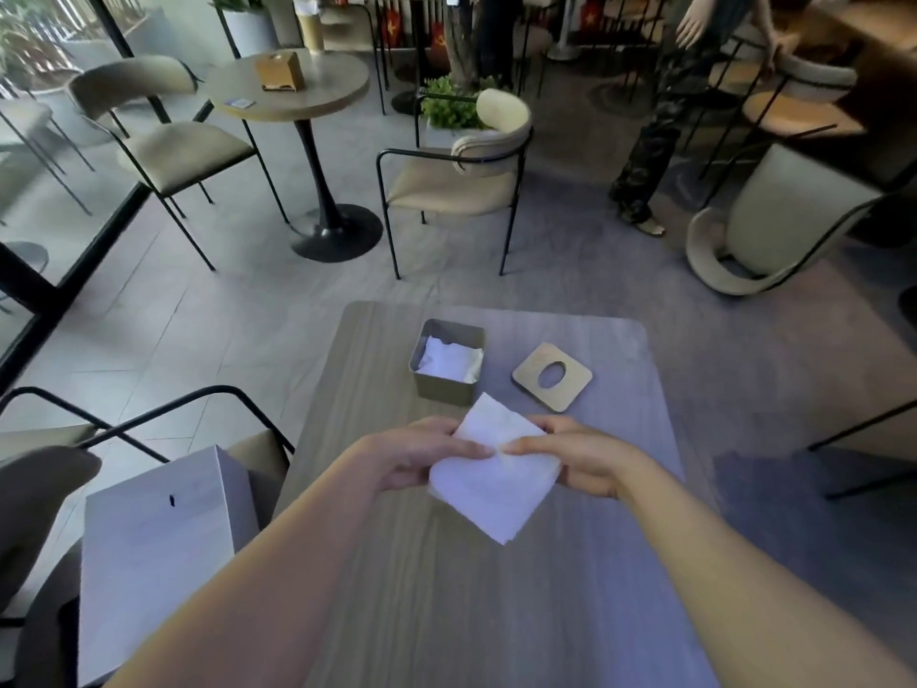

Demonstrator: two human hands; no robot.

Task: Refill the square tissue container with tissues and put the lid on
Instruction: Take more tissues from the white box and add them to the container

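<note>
A square metal tissue container point(436, 387) stands open on the wooden table point(446, 588), with some white tissues point(449, 362) lying inside it. Its square lid point(570, 384) with an oval hole lies flat on the table to the container's right. Just in front of the container I hold a stack of white tissues point(491, 484) above the table. My left hand point(417, 459) grips the stack's left side and my right hand point(580, 459) grips its right side, thumbs on top.
A white box point(154, 548) rests on the chair at my left. Chairs point(456, 176) and a round table point(288, 86) stand beyond my table. A person point(660, 131) stands at the back right.
</note>
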